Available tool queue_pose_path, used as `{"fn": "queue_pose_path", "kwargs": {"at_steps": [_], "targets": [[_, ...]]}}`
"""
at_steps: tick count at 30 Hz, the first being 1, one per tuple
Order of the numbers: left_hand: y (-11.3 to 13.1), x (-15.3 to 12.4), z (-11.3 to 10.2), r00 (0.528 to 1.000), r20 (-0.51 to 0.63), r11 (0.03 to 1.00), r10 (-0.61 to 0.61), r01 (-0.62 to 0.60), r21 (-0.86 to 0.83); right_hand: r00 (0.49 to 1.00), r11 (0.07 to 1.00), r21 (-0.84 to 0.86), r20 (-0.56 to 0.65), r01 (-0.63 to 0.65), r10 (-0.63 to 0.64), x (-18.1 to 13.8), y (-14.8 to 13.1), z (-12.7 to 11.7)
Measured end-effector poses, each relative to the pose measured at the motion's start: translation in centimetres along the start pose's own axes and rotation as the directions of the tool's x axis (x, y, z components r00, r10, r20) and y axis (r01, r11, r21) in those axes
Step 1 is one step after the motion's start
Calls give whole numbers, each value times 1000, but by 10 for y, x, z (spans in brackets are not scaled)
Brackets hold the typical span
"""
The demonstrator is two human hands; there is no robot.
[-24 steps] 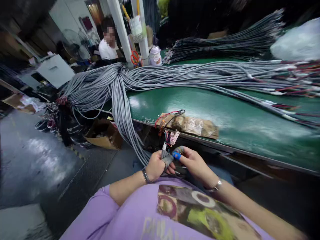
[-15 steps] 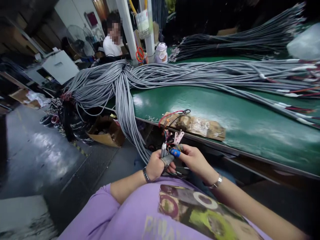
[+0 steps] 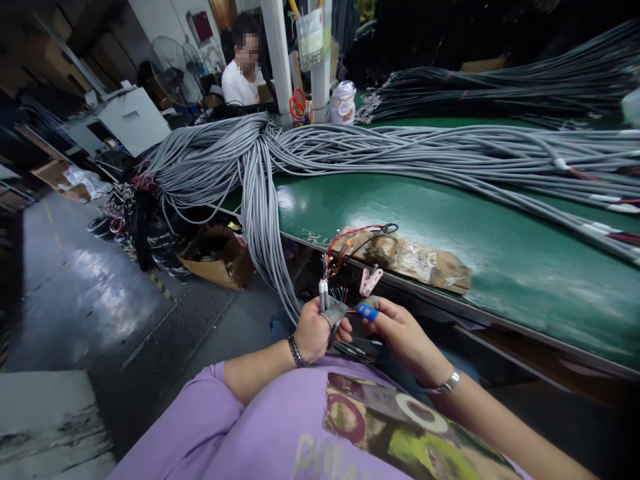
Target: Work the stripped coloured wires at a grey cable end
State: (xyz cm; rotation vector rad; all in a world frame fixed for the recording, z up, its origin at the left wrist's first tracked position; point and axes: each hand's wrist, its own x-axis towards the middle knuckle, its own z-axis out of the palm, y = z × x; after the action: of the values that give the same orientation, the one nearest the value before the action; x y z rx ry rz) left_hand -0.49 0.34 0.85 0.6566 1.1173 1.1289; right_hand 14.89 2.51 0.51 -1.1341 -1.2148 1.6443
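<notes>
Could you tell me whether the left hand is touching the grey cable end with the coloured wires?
Touching. The head view shows the left hand closed around the grey cable end, which rises from its grip with coloured wires fanning out on top.

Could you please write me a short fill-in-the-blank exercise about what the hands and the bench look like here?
1. The left hand grips the end of a ____ cable.
2. The right hand wears a ____ cover on one finger.
3. The bench top is ____.
4. A bracelet sits on the ____ wrist.

Missing words: grey; blue; green; left
</notes>
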Motion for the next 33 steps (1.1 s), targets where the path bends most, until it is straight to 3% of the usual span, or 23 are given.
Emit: {"fn": "queue_pose_path", "kwargs": {"at_steps": [7, 12, 18, 27, 33], "targets": [[-4, -1, -2, 997, 80, 995, 20, -29, 100, 989, 995, 83, 139, -60, 48, 5, -9, 5], [-5, -2, -2, 994, 111, 992, 19, -33, 122, 994, 993, 99, 96, -65, 55, 8, -10, 11], [-6, -3, -2, 995, 90, 993, 32, -42, 106, 984, 989, 125, 169, -81, 59, 1, -18, 18], [-5, -2, 0, 999, 38, 994, 38, -41, 97, 995, 985, 170, 98, -39, 22, -5, -21, 22], [-6, -2, -1, 997, 79, 994, 24, -32, 107, 982, 978, 178, 171, -109, 78, 1, -12, 15]]}}
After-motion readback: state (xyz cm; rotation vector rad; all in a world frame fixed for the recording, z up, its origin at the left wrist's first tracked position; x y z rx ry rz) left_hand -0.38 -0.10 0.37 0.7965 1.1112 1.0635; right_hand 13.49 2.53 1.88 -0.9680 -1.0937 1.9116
